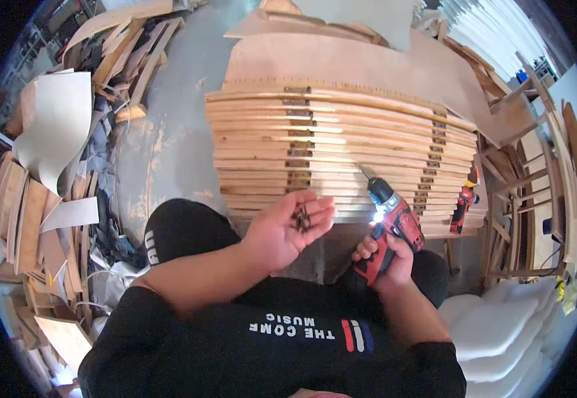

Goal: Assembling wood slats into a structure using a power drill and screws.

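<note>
My left hand [272, 232] is turned palm up with the fingers loosely cupped around several small dark screws [301, 219]. Wrapped round the grip of a red and black cordless drill [402, 222] is my right hand [396, 265]. The drill's lamp is lit, and its bit points up and left over a row of pale wooden slats [361, 142]. Dark metal pieces, like hinges or brackets, run across the slats in a left column [299, 126] and a right column [428, 166]. The bit's tip appears above the slats; whether it touches them I cannot tell.
A second red and black power tool [463, 207] lies at the slats' right end. Behind them spreads a large thin wooden sheet [341, 63]. Wood offcuts [136, 56] are heaped at left, wooden frames [534, 179] stand at right, and white padding [501, 331] is stacked lower right.
</note>
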Tool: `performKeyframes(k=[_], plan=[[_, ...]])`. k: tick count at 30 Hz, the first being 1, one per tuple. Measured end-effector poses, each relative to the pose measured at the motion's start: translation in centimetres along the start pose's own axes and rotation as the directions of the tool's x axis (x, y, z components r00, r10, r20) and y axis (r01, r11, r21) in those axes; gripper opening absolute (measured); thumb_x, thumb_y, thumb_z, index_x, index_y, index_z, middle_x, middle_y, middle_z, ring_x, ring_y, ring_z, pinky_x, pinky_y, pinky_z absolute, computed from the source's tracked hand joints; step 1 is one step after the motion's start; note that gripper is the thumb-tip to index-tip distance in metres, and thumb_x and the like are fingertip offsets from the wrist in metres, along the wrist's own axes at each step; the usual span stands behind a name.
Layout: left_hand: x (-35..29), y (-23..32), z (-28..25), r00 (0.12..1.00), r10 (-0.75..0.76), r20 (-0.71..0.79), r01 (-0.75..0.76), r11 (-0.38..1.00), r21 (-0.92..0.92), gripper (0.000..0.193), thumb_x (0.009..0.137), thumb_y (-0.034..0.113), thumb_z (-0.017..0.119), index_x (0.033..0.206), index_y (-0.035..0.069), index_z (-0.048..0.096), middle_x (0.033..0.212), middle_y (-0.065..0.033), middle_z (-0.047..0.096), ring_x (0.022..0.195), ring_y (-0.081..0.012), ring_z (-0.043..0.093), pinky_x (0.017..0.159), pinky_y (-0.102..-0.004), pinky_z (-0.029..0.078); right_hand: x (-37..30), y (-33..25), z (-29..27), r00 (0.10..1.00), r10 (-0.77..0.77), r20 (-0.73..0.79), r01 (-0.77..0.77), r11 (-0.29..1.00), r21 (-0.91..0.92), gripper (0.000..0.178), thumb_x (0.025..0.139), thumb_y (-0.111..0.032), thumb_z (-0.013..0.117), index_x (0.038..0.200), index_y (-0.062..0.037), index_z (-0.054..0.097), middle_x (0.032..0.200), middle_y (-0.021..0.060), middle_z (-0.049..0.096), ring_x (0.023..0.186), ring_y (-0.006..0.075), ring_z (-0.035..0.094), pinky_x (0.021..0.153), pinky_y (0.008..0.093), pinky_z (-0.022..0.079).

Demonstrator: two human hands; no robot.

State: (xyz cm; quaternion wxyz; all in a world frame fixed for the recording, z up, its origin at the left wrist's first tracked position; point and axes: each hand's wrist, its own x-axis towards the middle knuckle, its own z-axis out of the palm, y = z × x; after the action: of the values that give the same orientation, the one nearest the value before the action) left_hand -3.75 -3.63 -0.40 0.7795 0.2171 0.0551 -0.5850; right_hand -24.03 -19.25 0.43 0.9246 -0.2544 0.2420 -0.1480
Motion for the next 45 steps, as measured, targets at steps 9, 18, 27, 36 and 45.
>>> performKeyframes(k=[9,18,27,36,45], plan=[[-0.45,0.78,0.89,0.979,0.014,0.203,0.004,0.996,-0.090,0.054,0.105,0.030,0.038,0.150,0.000,0.038,0.152,-0.0228,0.043,0.142,-0.0364,0.041,0.120,-0.0517,0.029,0.29,0.19,-0.21,0.999,-0.041,-0.014,0.041,0.998,0.041,0.042,0.089,-0.034,0.062,0.122,-0.0078,0.057,0.080,0.0035,0.055,0.075,0.0207,0.055,0.076,0.0409,0.047],[-0.60,0.64,1.34,0.979,0.014,0.204,-0.018,1.000,0.018,0.051,0.105,0.025,0.037,0.151,0.003,0.037,0.151,-0.0203,0.046,0.139,-0.0343,0.046,0.118,-0.0497,0.035,0.19,0.14,-0.16,1.000,-0.006,-0.031,0.006,1.000,0.013,0.045,0.087,-0.034,0.063,0.123,-0.0073,0.057,0.080,0.0034,0.054,0.076,0.0207,0.055,0.077,0.0406,0.047],[-0.41,0.83,1.19,0.986,-0.019,0.165,0.008,0.998,0.069,0.048,0.102,0.007,0.047,0.149,0.001,0.039,0.149,-0.0215,0.048,0.137,-0.0340,0.048,0.111,-0.0492,0.045,0.21,0.12,-0.19,0.999,0.004,-0.037,-0.004,1.000,0.001,0.046,0.086,-0.035,0.064,0.122,-0.0066,0.056,0.080,0.0034,0.054,0.076,0.0209,0.055,0.078,0.0412,0.047],[-0.42,0.82,1.20,0.998,-0.035,0.046,0.029,0.991,0.130,0.032,0.106,0.010,0.043,0.136,0.003,0.051,0.138,-0.0221,0.057,0.119,-0.0302,0.064,0.094,-0.0430,0.059,0.09,0.03,-0.11,1.000,0.011,-0.005,-0.011,1.000,0.012,0.047,0.085,-0.033,0.064,0.123,-0.0061,0.056,0.080,0.0040,0.054,0.077,0.0218,0.056,0.078,0.0419,0.048],[-0.37,1.01,1.03,1.000,-0.021,0.014,0.021,0.999,-0.036,0.020,0.108,0.015,0.038,0.121,0.005,0.050,0.133,-0.0239,0.059,0.113,-0.0296,0.067,0.089,-0.0432,0.062,0.16,0.03,-0.14,1.000,0.011,-0.002,-0.011,1.000,-0.023,0.047,0.085,-0.032,0.064,0.123,-0.0058,0.056,0.080,0.0040,0.055,0.077,0.0216,0.056,0.077,0.0419,0.048]])
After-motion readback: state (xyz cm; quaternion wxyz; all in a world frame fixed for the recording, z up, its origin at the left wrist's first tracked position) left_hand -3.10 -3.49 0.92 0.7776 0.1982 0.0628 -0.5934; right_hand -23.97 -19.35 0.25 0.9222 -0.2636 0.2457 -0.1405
